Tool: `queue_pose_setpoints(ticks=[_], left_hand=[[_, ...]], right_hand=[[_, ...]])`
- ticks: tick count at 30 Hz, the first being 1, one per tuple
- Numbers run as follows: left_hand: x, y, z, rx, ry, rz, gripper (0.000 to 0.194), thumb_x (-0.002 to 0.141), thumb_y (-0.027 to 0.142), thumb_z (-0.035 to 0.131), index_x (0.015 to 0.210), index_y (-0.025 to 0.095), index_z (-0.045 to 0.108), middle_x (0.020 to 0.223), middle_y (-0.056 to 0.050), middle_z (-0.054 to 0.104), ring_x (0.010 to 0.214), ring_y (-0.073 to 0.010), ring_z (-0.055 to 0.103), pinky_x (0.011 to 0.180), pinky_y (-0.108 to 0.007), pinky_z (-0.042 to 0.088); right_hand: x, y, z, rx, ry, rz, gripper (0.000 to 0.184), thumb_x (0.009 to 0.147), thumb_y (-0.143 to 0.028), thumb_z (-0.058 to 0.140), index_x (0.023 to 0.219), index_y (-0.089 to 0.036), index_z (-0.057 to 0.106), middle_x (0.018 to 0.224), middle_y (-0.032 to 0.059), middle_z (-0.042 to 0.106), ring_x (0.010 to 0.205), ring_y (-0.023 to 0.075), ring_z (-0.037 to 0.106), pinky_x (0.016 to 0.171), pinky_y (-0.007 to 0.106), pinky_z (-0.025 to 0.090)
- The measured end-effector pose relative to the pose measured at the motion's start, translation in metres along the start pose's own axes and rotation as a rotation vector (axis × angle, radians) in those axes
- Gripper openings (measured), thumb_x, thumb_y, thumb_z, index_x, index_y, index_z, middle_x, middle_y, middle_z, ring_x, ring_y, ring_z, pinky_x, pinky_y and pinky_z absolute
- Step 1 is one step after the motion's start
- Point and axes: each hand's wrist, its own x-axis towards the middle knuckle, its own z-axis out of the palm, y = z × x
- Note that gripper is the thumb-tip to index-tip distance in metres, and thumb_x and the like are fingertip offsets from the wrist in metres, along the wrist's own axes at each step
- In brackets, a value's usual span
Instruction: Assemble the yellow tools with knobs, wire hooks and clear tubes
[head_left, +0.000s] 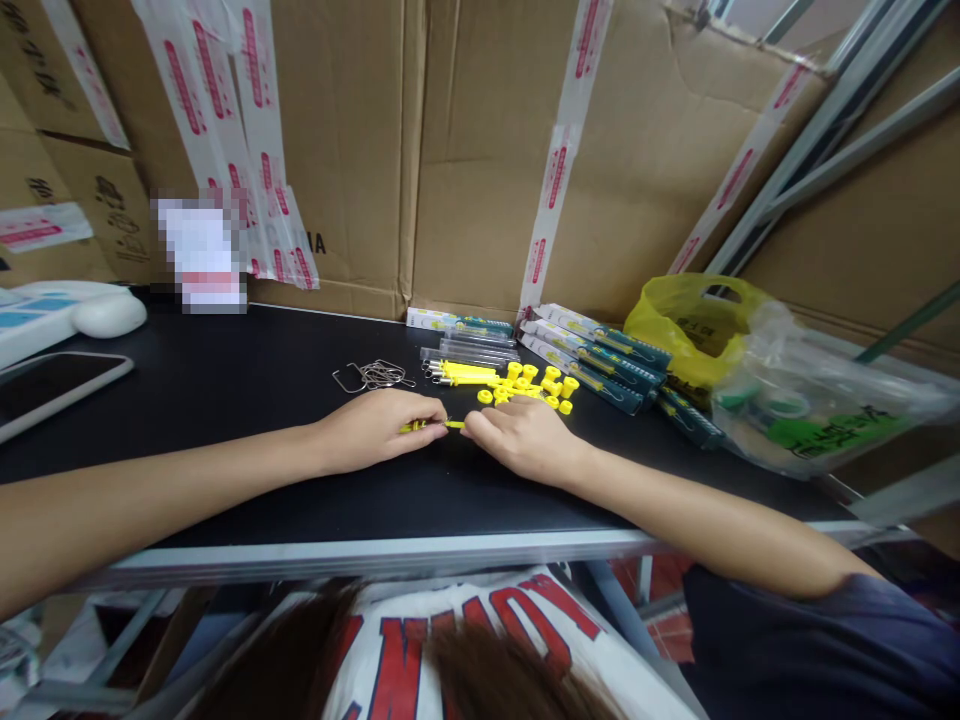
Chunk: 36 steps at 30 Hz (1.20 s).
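Note:
Just above the black table's front half, my left hand point(379, 432) pinches a thin yellow plastic piece point(456, 425) with a bit of metal at its middle. My right hand point(525, 440) has its fingers closed on the other end of the same piece. Its ends are hidden by my fingers. Beyond my left hand lies a tangle of bent wire hooks point(379, 375). Several yellow rods with metal tips point(465, 374) lie behind the hands, with loose yellow caps point(555, 387) to their right. Clear plastic tubes point(480, 347) are lined up behind the rods.
Printed small boxes point(600, 360) are stacked at right, another box point(457, 321) behind the tubes. A yellow bag point(645, 312) and a clear bag point(795, 410) fill the right end. A phone point(56, 390) and white device point(45, 315) lie left. Cardboard point(487, 170) walls the back.

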Motion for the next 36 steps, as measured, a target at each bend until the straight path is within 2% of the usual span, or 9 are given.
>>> queue_pose_setpoints(ticks=[4,8,11,14,19,23,27,32,36], left_hand=[[-0.001,-0.002,0.001,0.060,0.010,0.009,0.030,0.097,0.038,0.040,0.094,0.018,0.063,0.087,-0.003,0.068,0.078,-0.0162,0.063,0.069,-0.024,0.041],[-0.002,-0.002,0.000,0.079,0.011,0.014,0.029,0.096,0.040,0.042,0.093,0.019,0.062,0.087,-0.002,0.068,0.079,-0.0161,0.063,0.069,-0.024,0.041],[-0.004,-0.003,-0.001,0.067,0.020,0.010,0.026,0.094,0.039,0.045,0.092,0.020,0.061,0.087,-0.001,0.068,0.077,-0.0156,0.062,0.068,-0.023,0.041],[-0.004,-0.002,-0.002,0.061,0.025,0.013,0.025,0.095,0.039,0.044,0.093,0.020,0.061,0.090,-0.001,0.069,0.080,-0.0157,0.063,0.071,-0.023,0.041],[-0.004,-0.001,-0.003,0.074,0.028,0.030,0.030,0.097,0.041,0.040,0.098,0.020,0.061,0.098,-0.001,0.069,0.089,-0.0166,0.064,0.077,-0.024,0.041],[-0.004,0.000,-0.004,0.087,0.013,0.014,0.034,0.099,0.043,0.035,0.100,0.021,0.060,0.096,-0.001,0.069,0.086,-0.0167,0.065,0.074,-0.024,0.041],[-0.005,0.000,-0.004,0.098,0.000,-0.025,0.035,0.099,0.044,0.034,0.102,0.021,0.060,0.089,-0.001,0.069,0.080,-0.0170,0.065,0.069,-0.024,0.040],[-0.006,0.002,-0.005,0.087,0.011,-0.033,0.032,0.097,0.043,0.037,0.101,0.020,0.059,0.088,-0.001,0.068,0.078,-0.0163,0.064,0.067,-0.024,0.041],[-0.007,0.003,-0.005,0.068,0.028,0.002,0.021,0.091,0.033,0.047,0.102,0.020,0.060,0.086,0.000,0.067,0.070,-0.0138,0.061,0.064,-0.023,0.041]], right_hand=[[0.000,0.000,0.000,0.091,-0.132,0.157,0.033,0.102,-0.035,0.030,0.090,-0.017,0.054,0.056,0.0010,0.062,0.045,0.0116,0.045,0.052,0.029,0.012],[-0.001,0.001,0.001,0.189,-0.225,0.278,0.033,0.100,-0.040,0.033,0.091,-0.017,0.055,0.058,0.0024,0.064,0.046,0.0131,0.049,0.051,0.027,0.014],[-0.002,0.006,0.002,0.284,-0.226,0.406,0.028,0.097,-0.039,0.040,0.087,-0.019,0.056,0.064,0.0017,0.066,0.051,0.0136,0.053,0.051,0.026,0.017],[-0.003,0.017,0.003,0.348,-0.164,0.506,0.024,0.095,-0.037,0.045,0.083,-0.020,0.057,0.067,0.0007,0.064,0.057,0.0134,0.055,0.052,0.024,0.022],[-0.007,0.046,0.007,0.287,-0.022,0.506,0.019,0.093,-0.030,0.048,0.084,-0.018,0.058,0.083,0.0045,0.063,0.078,0.0162,0.057,0.063,0.025,0.033],[-0.013,0.065,0.014,0.147,-0.137,0.529,0.013,0.090,-0.026,0.053,0.084,-0.017,0.061,0.088,0.0075,0.060,0.083,0.0196,0.056,0.066,0.027,0.035],[-0.016,0.069,0.019,0.097,-0.278,0.491,0.013,0.087,-0.022,0.054,0.084,-0.015,0.065,0.088,0.0096,0.061,0.084,0.0221,0.056,0.069,0.029,0.036],[-0.016,0.068,0.020,0.061,-0.296,0.488,0.015,0.088,-0.023,0.053,0.089,-0.014,0.066,0.090,0.0112,0.062,0.085,0.0228,0.056,0.070,0.030,0.036],[-0.016,0.068,0.019,0.050,-0.267,0.494,0.016,0.087,-0.025,0.055,0.093,-0.014,0.066,0.090,0.0110,0.062,0.085,0.0233,0.056,0.071,0.031,0.036]])
